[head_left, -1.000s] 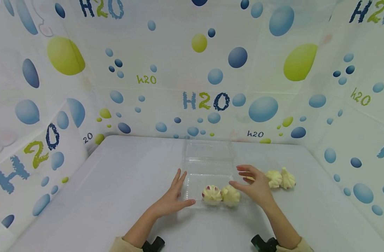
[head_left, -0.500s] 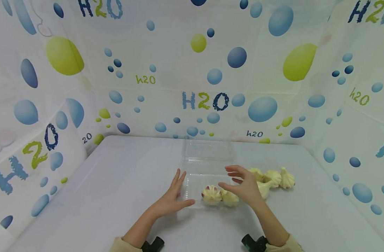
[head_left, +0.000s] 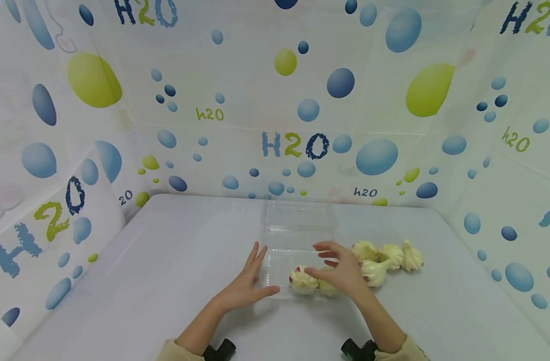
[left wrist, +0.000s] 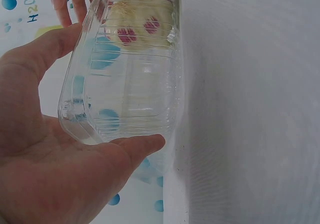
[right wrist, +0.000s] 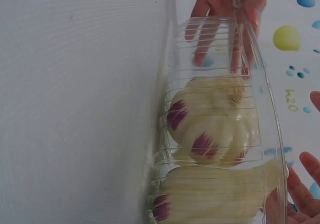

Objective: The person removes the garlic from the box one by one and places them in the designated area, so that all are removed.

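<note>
Head view: our left hand (head_left: 245,286) lies flat with straight fingers against the clear tray (head_left: 297,238), steadying it; our right hand (head_left: 342,273), fingers relaxed and grasping nothing, hovers over two garlic bulbs (head_left: 302,280) inside, loose bulbs (head_left: 388,256) just beyond its knuckles

— How do the hands sit?

— The left hand (head_left: 245,287) lies low, left of centre, palm turned inward toward the right, fingers straight and together pointing far, thumb stretched out to the right. Its forearm runs back to the near edge, a tan sleeve at the cuff.

— And in the wrist view?

— The left palm (left wrist: 45,149) is open and flat, thumb extended, nothing curled.

— The other one?

— The right hand (head_left: 342,271) hovers right of centre, palm down, fingers spread and loosely bent, pointing left. The fingertips (right wrist: 305,179) show at the near right edge of the right wrist view.
</note>
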`<state>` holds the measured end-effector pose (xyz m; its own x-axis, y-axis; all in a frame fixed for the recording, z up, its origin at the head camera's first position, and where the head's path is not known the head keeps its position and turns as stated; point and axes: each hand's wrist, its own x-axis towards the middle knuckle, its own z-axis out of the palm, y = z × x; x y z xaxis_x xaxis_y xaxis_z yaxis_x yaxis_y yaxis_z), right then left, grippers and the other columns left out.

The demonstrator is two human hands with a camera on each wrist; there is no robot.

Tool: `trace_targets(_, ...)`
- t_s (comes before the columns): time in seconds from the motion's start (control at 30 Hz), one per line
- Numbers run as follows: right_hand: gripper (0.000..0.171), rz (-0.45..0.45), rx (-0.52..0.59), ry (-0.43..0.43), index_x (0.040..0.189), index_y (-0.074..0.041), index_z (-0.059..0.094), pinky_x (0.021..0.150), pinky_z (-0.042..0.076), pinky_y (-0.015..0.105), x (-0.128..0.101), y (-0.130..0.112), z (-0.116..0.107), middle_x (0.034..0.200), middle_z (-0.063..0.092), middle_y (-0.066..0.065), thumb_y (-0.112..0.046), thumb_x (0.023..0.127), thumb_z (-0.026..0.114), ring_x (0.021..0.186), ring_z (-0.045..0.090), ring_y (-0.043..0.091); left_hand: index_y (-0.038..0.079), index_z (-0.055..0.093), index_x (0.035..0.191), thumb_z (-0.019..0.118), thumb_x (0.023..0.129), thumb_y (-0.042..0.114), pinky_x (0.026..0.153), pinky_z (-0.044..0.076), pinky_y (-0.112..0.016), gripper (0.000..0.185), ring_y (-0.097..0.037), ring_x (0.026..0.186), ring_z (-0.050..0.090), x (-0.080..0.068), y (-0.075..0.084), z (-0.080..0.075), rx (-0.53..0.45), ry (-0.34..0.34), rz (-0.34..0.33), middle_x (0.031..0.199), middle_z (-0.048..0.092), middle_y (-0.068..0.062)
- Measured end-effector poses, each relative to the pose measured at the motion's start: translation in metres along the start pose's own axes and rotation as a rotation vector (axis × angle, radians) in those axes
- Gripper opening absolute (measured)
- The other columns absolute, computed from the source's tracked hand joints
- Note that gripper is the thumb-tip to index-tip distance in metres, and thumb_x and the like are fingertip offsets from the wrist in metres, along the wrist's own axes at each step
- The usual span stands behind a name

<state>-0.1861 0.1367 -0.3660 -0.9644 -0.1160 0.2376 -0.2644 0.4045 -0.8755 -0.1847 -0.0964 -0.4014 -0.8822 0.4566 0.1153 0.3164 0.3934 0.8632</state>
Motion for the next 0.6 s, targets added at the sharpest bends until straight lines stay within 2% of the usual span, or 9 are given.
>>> trace_targets(0.13, 0.051, 0.001, -0.014, -0.012, 0.1, -0.019, 0.059, 0.079, 0.045, 0.035, 0.006, 0.017, 0.006, 0.1, 0.057, -0.002, -0.027, 0.055, 0.079, 0.091, 0.054, 0.021, 0.02, 0.002, 0.138, 0.064, 0.075, 0.033, 0.089, 0.033, -0.046, 0.089, -0.034, 0.126, 0.006, 0.004, -0.015, 0.002, 0.021, -0.002, -0.003, 0.14, -0.016, -0.005)
trace_targets(0.23, 0.051, -0.002, -0.035, -0.013, 0.1, -0.022, 0.058, 0.077, 0.046, 0.034, 0.009, 0.023, 0.01, 0.099, 0.057, -0.004, -0.031, 0.054, 0.079, 0.092, 0.054, 0.023, 0.022, 0.001, 0.138, 0.064, 0.074, 0.036, 0.089, 0.033, -0.047, 0.091, -0.033, 0.126, 0.006, 0.006, -0.021, 0.003, 0.014, -0.003, -0.003, 0.14, -0.016, -0.003)
trace_targets(0.47, 0.053, 0.037, -0.094, -0.043, 0.101, -0.022, 0.058, 0.076, 0.046, 0.034, 0.01, 0.022, 0.018, 0.1, 0.057, -0.005, -0.034, 0.054, 0.079, 0.092, 0.053, 0.022, 0.024, 0.001, 0.137, 0.064, 0.073, 0.037, 0.09, 0.032, -0.046, 0.091, -0.03, 0.127, 0.004, 0.006, -0.02, 0.003, 0.012, -0.005, -0.02, 0.14, -0.017, -0.001)
trace_targets(0.6, 0.054, 0.023, -0.13, -0.072, 0.101, -0.021, 0.057, 0.076, 0.046, 0.035, 0.011, 0.023, 0.021, 0.101, 0.056, -0.004, -0.037, 0.053, 0.078, 0.093, 0.053, 0.023, 0.023, 0.001, 0.137, 0.064, 0.073, 0.037, 0.09, 0.032, -0.046, 0.091, -0.031, 0.127, 0.004, 0.006, -0.02, 0.003, 0.018, -0.003, -0.019, 0.14, -0.017, -0.002)
